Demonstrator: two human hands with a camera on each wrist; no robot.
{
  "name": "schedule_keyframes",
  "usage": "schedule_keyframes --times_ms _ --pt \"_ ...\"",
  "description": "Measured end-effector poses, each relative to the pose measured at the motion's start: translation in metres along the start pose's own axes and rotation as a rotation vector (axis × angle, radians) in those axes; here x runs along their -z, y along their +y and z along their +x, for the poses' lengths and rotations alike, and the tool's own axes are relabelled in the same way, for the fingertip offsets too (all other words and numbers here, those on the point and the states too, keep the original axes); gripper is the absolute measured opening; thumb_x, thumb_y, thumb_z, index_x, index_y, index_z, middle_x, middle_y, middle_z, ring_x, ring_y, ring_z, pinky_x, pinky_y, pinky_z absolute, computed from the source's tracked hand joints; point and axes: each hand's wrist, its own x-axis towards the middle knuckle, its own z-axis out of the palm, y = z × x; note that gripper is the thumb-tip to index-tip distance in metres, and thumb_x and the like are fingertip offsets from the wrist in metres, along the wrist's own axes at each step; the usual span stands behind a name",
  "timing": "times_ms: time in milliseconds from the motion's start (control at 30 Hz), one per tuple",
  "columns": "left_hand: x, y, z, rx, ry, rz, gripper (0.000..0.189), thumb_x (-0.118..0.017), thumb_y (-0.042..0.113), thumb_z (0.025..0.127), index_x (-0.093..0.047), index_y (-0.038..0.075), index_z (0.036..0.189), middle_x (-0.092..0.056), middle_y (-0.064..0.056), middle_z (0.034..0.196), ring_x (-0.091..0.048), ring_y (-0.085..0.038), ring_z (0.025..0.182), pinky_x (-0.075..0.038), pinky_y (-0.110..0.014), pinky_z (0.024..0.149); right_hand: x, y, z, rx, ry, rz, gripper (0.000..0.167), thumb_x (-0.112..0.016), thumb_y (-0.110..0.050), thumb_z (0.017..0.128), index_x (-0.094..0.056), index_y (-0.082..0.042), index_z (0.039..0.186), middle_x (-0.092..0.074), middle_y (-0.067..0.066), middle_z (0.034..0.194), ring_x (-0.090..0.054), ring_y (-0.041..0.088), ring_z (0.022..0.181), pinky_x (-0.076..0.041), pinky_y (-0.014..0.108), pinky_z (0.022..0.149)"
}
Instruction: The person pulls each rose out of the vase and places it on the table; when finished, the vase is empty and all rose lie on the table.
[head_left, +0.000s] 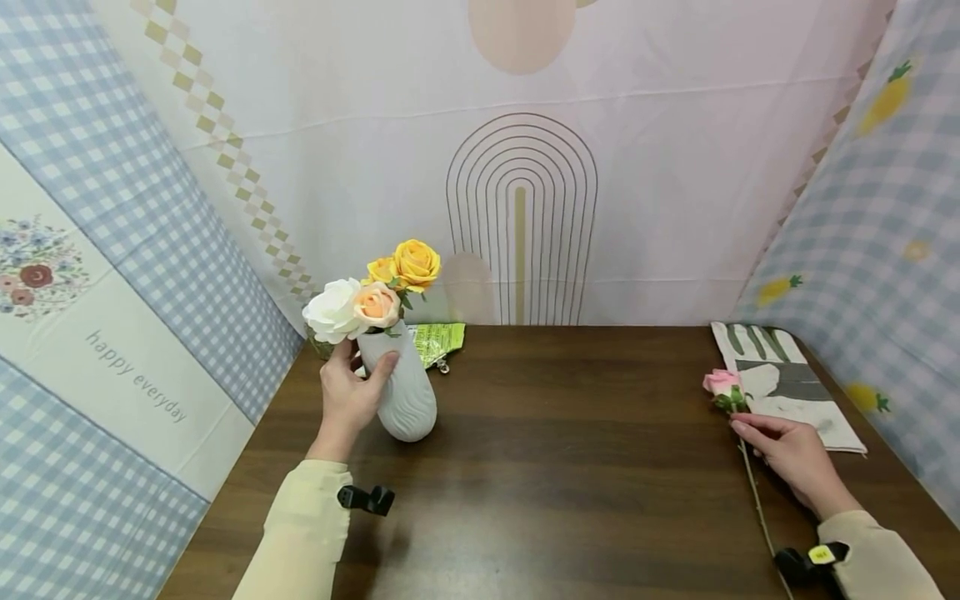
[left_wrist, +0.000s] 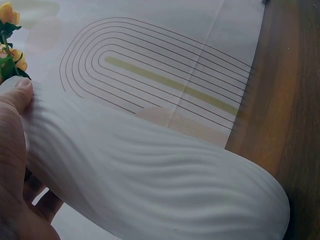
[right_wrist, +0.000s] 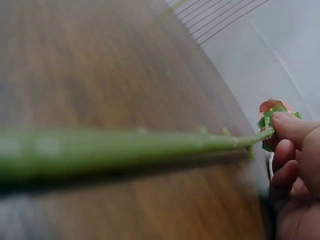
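Note:
On the left, a white ribbed vase [head_left: 408, 404] leans with its neck toward my left hand [head_left: 351, 400], which grips it near the rim with the thumb across the front. Out of its mouth stand a white flower [head_left: 332, 311], a peach rose [head_left: 377, 306] and yellow roses [head_left: 416, 265]. The left wrist view shows the vase's wavy side [left_wrist: 165, 165]; whether its base touches the table I cannot tell. At the right, my right hand [head_left: 795, 458] pinches a pink rose [head_left: 722, 383] by the stem just below the bloom. Its long green stem [right_wrist: 150, 150] runs back toward the wrist.
A green packet [head_left: 442, 340] lies behind the vase, with a small shiny item [head_left: 442, 365] beside it. A white and grey patterned cloth [head_left: 817, 408] lies at the table's right edge, close to the right hand. Fabric curtains [head_left: 637, 208] enclose the brown table [head_left: 570, 467].

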Motion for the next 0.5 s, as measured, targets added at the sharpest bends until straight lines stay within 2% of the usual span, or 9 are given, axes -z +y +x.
schedule_keyframes --times_ms 67,233,500 --pt "0.0005 -0.0003 -0.0005 0.002 0.005 0.002 0.051 -0.073 0.002 0.081 -0.052 -0.009 0.126 -0.062 -0.026 0.114 -0.062 -0.03 0.101 -0.051 -0.034 0.084 0.0017 0.0012 -0.0001 -0.013 -0.017 0.009 0.046 -0.067 -0.033 0.09 -0.067 0.006 0.115 -0.069 -0.021 0.089 -0.057 0.004 0.064 -0.048 0.022 0.052" --pt "0.0005 -0.0008 -0.0008 0.0 0.006 -0.004 0.051 -0.073 0.0 0.081 -0.052 -0.01 0.126 -0.062 -0.027 0.114 -0.062 -0.031 0.1 -0.046 -0.013 0.081 0.0038 0.0047 -0.0003 -0.011 -0.028 -0.037 0.046 -0.067 -0.034 0.09 -0.068 0.005 0.114 -0.067 -0.024 0.089 -0.056 0.005 0.062 -0.047 0.023 0.05" --pt "-0.0008 -0.0007 0.0001 -0.002 0.008 -0.015 0.051 -0.073 -0.001 0.08 -0.052 -0.01 0.126 -0.062 -0.027 0.113 -0.061 -0.031 0.1 -0.045 -0.012 0.081 0.0002 0.0045 -0.0004 0.023 -0.019 -0.112 0.045 -0.066 -0.036 0.091 -0.069 0.004 0.112 -0.066 -0.026 0.09 -0.057 0.006 0.061 -0.048 0.024 0.051"
